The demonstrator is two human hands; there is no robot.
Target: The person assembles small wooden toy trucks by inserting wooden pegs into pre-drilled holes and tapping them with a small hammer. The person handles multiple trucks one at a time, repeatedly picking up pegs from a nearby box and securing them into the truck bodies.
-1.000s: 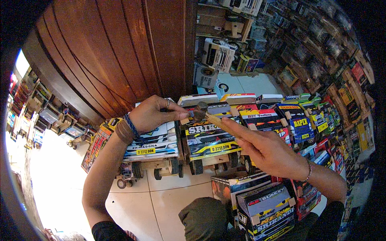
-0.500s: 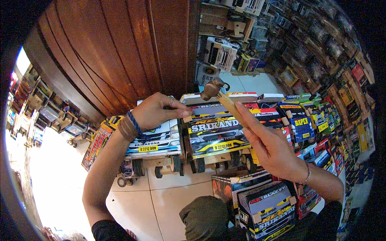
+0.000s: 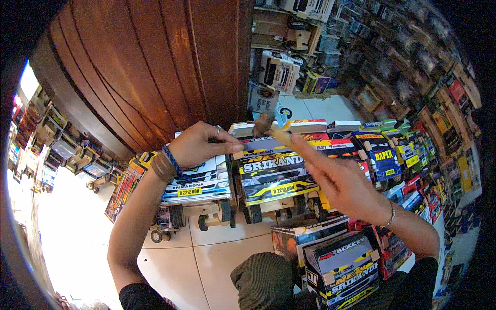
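My right hand (image 3: 343, 188) is closed around the wooden handle of a hammer (image 3: 281, 135), whose blurred brown head hangs over the top edge of a grey, black and yellow toy truck (image 3: 274, 178). At that truck's upper left corner, my left hand (image 3: 201, 144) pinches a small wooden piece (image 3: 237, 154) between thumb and fingers, against the truck's front. Below my left wrist stands a white and blue toy truck (image 3: 204, 184), partly covered by the hand. Both trucks have black wheels and pale wooden undersides.
More colourful toy trucks (image 3: 380, 155) line up to the right, and another grey and black truck (image 3: 341, 263) stands nearer me. A brown wooden panel (image 3: 150, 62) rises behind. Dark knit cloth (image 3: 263, 281) fills the lower middle. Stacked toys (image 3: 408, 57) crowd the far right; white tiles (image 3: 217, 243) cover the floor.
The hammer has swung down and slightly left, its head now lower over the truck's top edge. My right hand moved with it; my left hand keeps its pinch at the corner.
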